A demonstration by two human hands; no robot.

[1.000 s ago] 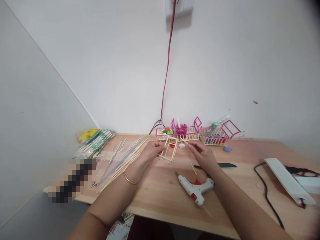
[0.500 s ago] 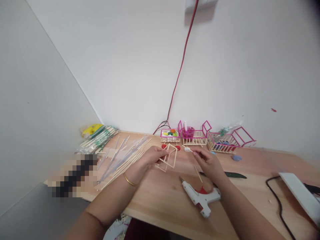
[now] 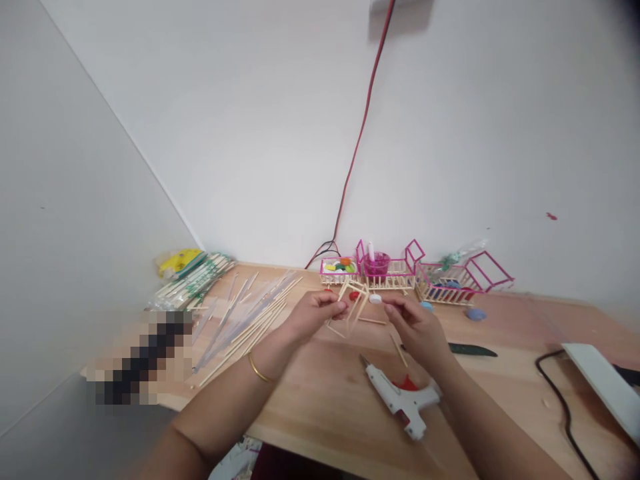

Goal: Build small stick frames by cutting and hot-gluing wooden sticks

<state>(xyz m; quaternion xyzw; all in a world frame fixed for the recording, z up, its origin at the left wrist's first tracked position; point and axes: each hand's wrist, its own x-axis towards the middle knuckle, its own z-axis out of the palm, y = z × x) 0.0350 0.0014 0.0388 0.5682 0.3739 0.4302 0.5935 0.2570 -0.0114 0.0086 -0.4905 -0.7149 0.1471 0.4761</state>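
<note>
My left hand (image 3: 317, 312) pinches a small open frame of thin wooden sticks (image 3: 357, 308), tilted above the table. Just right of the frame is my right hand (image 3: 419, 325), thumb and fingertips pressed together; whatever they hold, if anything, is hidden. A white round cap (image 3: 375, 299) shows beside those fingertips. Behind the frame sits a red cap (image 3: 354, 296). One short stick (image 3: 373, 321) appears between the hands, and another short stick (image 3: 399, 351) lies below my right hand. Nearer me, a white glue gun (image 3: 400, 397) rests on the table.
Loose sticks (image 3: 255, 321) spread over the left side, near a packet of sticks (image 3: 197, 280). Pink-rimmed stick baskets (image 3: 393, 280) stand along the wall. A dark green blade-shaped object (image 3: 473, 350) lies past my right wrist. A black cable (image 3: 563, 407) and white box (image 3: 600, 393) occupy the right.
The stick frame has turned and shifted slightly right in my left hand. The short stick that was in my right fingertips no longer shows there; a stick is visible between the hands.
</note>
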